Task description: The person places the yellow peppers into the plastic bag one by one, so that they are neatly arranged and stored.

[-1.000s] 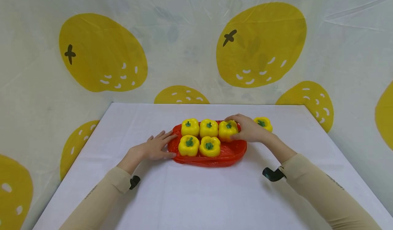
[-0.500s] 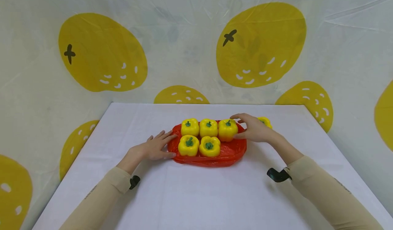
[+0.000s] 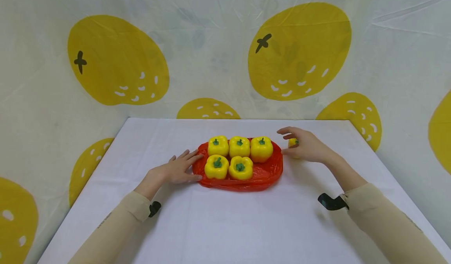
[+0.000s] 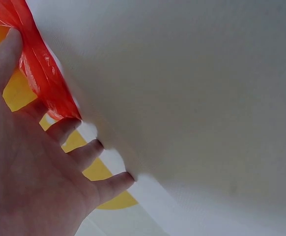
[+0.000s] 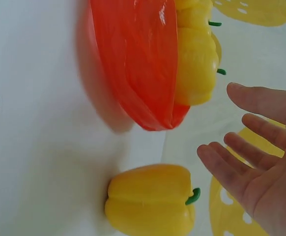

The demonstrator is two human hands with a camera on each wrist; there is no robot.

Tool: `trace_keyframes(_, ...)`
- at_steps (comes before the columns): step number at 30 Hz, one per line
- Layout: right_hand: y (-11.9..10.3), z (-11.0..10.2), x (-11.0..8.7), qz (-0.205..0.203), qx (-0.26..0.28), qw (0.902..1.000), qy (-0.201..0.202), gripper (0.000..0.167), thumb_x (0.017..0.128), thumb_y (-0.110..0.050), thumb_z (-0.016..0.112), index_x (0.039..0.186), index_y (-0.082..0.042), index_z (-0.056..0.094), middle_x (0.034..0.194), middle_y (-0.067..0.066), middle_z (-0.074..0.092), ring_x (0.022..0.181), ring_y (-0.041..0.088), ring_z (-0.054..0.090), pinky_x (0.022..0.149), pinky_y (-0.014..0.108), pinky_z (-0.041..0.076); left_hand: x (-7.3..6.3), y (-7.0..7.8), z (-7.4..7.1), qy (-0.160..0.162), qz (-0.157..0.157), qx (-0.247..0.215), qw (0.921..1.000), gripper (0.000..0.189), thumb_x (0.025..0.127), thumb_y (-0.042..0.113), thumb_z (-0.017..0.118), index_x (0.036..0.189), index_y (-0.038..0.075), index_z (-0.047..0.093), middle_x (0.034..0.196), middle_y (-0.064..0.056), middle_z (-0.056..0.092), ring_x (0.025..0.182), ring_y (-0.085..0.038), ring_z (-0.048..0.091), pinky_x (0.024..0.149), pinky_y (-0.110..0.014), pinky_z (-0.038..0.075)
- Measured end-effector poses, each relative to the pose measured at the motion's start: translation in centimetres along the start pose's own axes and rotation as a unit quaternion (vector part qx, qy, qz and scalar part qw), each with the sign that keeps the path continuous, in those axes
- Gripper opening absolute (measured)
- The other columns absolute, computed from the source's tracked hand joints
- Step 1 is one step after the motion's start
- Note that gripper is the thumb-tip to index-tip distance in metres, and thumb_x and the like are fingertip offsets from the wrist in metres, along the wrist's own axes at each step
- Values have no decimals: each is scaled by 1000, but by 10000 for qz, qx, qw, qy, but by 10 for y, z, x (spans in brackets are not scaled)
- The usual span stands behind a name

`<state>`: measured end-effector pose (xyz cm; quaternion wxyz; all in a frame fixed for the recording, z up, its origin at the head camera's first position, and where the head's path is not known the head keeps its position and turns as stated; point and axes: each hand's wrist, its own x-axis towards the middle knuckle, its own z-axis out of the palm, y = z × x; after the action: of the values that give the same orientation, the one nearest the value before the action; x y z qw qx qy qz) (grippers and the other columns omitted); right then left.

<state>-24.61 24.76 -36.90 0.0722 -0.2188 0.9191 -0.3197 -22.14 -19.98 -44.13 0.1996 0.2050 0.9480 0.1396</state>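
Several yellow bell peppers (image 3: 261, 150) stand in two rows, stems up, in a low oval container covered in red plastic (image 3: 270, 173). My left hand (image 3: 179, 169) rests spread against the container's left side; the left wrist view shows its fingers (image 4: 114, 185) straight and apart, some at the red plastic (image 4: 47, 81). To the right of the container hovers my right hand (image 3: 307, 145), fingers loosely extended and holding nothing. A lone bell pepper (image 5: 150, 199) sits on the table near it, partly hidden behind that hand in the head view.
A white cloth covers the table (image 3: 218, 225). Behind it hangs a pale curtain (image 3: 211, 41) printed with large yellow fruit. The front right part of the container shows bare red plastic beside the peppers.
My right hand has come off the back-right pepper in the container and moved right, towards the lone pepper. That back-right pepper stays in its place. My left hand has not moved.
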Motion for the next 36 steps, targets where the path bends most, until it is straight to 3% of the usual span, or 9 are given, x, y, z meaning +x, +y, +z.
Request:
trace_keyframes(10, 12, -20, -16, 44, 170, 9997, 179, 53, 93, -14, 76, 141, -6, 55, 139, 20, 58, 129, 43, 54, 97, 60, 51, 0, 1, -1, -14, -4, -68, 10000, 87, 95, 58, 63, 165, 20, 26, 171, -9, 16, 155, -41, 7, 117, -71, 7)
trace_keyframes(17, 24, -28, -22, 205, 161, 9991, 324, 53, 95, -16, 76, 142, -4, 54, 142, 21, 55, 132, 43, 51, 97, 57, 52, 1, 0, -1, -22, -8, -72, 10000, 88, 95, 58, 64, 165, 21, 26, 171, -9, 15, 155, -41, 7, 117, -71, 7)
trace_keyframes(24, 37, -32, -25, 411, 160, 9980, 445, 55, 94, -15, 76, 142, -1, 53, 145, 25, 51, 135, 47, 43, 106, 64, 41, 1, 0, 0, 20, -7, -19, 10000, 87, 95, 58, 63, 165, 20, 26, 171, -9, 16, 155, -41, 7, 117, -71, 7)
trace_keyframes(36, 68, -29, -24, 773, 448, 9955, 306, 65, 95, -22, 76, 148, 2, 46, 150, 27, 45, 139, 50, 38, 105, 68, 40, 0, 1, 0, 16, -2, 4, 10000, 87, 96, 59, 62, 165, 20, 26, 171, -9, 16, 155, -41, 7, 117, -71, 7)
